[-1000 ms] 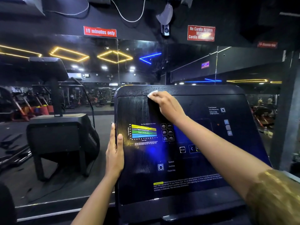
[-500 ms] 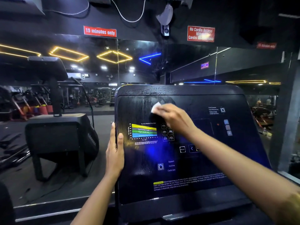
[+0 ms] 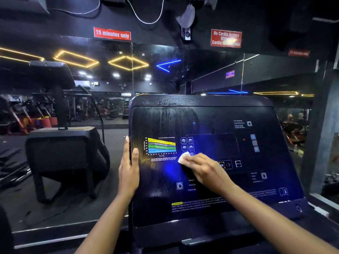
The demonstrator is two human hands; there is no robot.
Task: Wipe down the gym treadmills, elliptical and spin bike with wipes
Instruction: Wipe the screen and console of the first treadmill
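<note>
A black treadmill console (image 3: pixel 211 116) fills the middle of the head view, with a coloured heart-rate chart, small buttons and a yellow warning label on its face. My right hand (image 3: pixel 205 169) lies flat on the panel just right of the chart and presses a white wipe (image 3: pixel 184 157) against it; most of the wipe is hidden under the fingers. My left hand (image 3: pixel 129 169) grips the console's left edge, thumb on the front face. Wet streaks show on the upper left of the panel.
A second black machine (image 3: pixel 60 151) with its own raised console stands to the left. A wall mirror (image 3: pixel 110 85) behind reflects the gym floor and ceiling lights. Red signs (image 3: pixel 112 33) hang above. A dark ledge (image 3: pixel 321 200) runs along the right.
My right hand has wiped downward with the wipe, from the console's top edge to the middle of the panel beside the chart. My left hand has stayed on the left edge.
</note>
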